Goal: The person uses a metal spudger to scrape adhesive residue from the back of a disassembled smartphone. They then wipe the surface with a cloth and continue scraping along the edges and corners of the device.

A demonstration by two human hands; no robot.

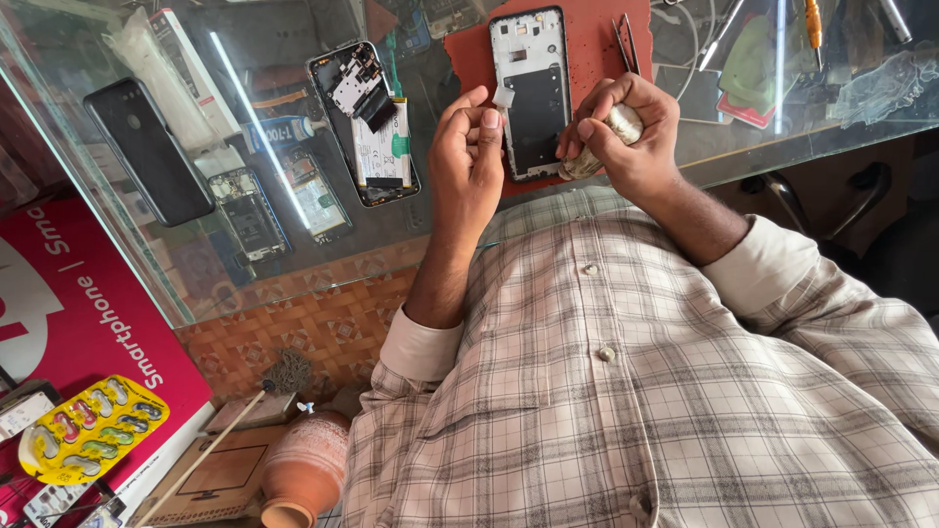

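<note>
- Head view, upper centre: the left hand (468, 156) pinches a small white strip (504, 96) between thumb and forefinger; it looks light, limp and probably sticky, best held by one edge.
- The right hand (626, 137) is closed round a silvery roll (606, 137), possibly tape.
- Just above, a stiff, thin phone frame (533, 88) lies on a red mat (597, 39).
- Lower left, a yellow blister tray (88, 430) holds small coloured pieces.

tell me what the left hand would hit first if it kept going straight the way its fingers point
Most likely the phone frame on the red mat. The left hand points its fingertips up-picture and slightly right, pinching a small pale piece right at the frame's edge. Depth is unclear, so it may be hovering above.
</note>
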